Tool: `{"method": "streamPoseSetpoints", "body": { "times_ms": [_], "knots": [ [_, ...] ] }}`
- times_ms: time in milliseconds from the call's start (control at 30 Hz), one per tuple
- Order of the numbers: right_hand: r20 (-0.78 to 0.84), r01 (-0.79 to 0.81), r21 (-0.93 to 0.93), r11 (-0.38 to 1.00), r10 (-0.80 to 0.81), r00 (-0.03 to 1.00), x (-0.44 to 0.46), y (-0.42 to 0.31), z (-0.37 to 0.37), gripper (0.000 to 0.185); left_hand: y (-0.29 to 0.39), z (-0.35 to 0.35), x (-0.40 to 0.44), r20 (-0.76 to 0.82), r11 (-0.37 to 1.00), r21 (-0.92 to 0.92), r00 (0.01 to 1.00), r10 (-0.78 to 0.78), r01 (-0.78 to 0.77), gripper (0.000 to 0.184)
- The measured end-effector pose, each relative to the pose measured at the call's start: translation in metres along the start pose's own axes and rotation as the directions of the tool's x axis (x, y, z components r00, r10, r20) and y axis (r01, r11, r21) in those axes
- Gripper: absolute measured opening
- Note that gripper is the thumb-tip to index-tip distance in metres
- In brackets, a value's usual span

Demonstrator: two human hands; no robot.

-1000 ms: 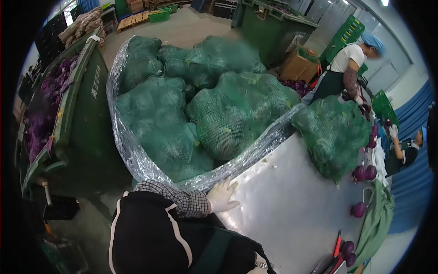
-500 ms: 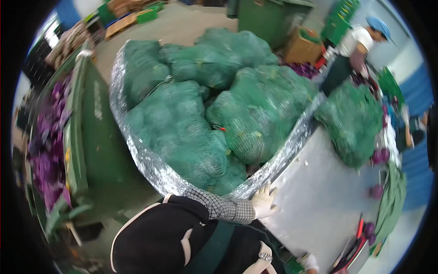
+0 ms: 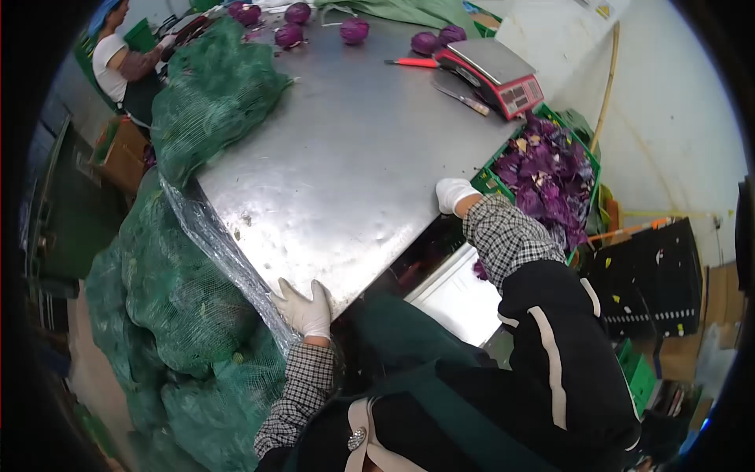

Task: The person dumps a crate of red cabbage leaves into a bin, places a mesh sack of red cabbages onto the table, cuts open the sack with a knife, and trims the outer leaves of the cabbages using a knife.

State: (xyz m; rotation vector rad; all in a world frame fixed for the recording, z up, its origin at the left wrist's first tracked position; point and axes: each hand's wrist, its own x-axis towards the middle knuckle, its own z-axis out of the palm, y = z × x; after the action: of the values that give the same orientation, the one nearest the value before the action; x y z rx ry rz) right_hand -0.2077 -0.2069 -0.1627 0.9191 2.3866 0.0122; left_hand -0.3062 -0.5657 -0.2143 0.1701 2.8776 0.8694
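The table lies directly in front of the person, its bare metal top running away from the near corner. The left hand, gloved, rests at that corner with its thumb spread from the fingers, beside the film along the table's left edge; its fingertips seem to touch the film, and I cannot tell whether they pinch it. The right hand, also gloved, is at the near right edge, its fingers bent down and partly hidden (whether they grip anything I cannot tell).

A net bag slumps over the far left edge, and more green bags are piled below, past the film. Toward the far right stands a red scale, with a knife and a red tool just beside it. Purple cabbages sit spaced along the far side, near a green cloth. Right of the table, a green crate holds purple leaves; a pole leans on the wall behind. At the upper left, a co-worker in a blue cap stands by a carton.
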Motion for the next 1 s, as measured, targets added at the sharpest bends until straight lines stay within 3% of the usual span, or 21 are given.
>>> {"method": "streamPoseSetpoints", "body": {
  "times_ms": [167,200,333,533,867,900,1000],
  "knots": [
    [0.03,0.028,-0.009,1.0,-0.028,0.999,0.001,0.002,0.0,0.024,-0.013,0.008,0.004,-0.074,0.993,0.0,0.99,0.116,-0.117,0.079],
    [-0.031,0.052,-0.011,0.999,-0.053,0.998,-0.003,0.003,0.002,0.025,-0.018,0.011,0.003,-0.087,0.991,0.006,0.987,0.137,-0.137,0.078],
    [0.04,0.069,-0.017,0.997,-0.068,0.997,-0.015,0.001,-0.014,0.026,-0.015,0.005,0.0,-0.053,0.99,-0.077,0.992,0.112,-0.116,0.073],
    [0.135,0.078,-0.062,0.995,-0.069,0.989,-0.001,0.003,-0.016,0.032,-0.013,0.005,-0.001,-0.065,0.994,-0.06,0.994,0.092,-0.096,0.07],
    [0.227,0.199,-0.115,0.973,-0.169,0.959,0.013,0.008,-0.017,0.04,-0.024,0.01,0.0,-0.115,0.976,-0.133,0.98,0.159,-0.174,0.057],
    [0.166,0.246,-0.151,0.957,-0.221,0.961,0.006,0.008,-0.016,0.031,-0.028,0.01,0.002,-0.111,0.974,-0.118,0.978,0.179,-0.192,0.055],
    [-0.209,0.255,0.006,0.967,-0.248,0.946,-0.01,0.021,0.013,0.023,-0.03,0.008,-0.001,-0.114,0.956,-0.186,0.972,0.208,-0.226,0.047]
  ]
}}
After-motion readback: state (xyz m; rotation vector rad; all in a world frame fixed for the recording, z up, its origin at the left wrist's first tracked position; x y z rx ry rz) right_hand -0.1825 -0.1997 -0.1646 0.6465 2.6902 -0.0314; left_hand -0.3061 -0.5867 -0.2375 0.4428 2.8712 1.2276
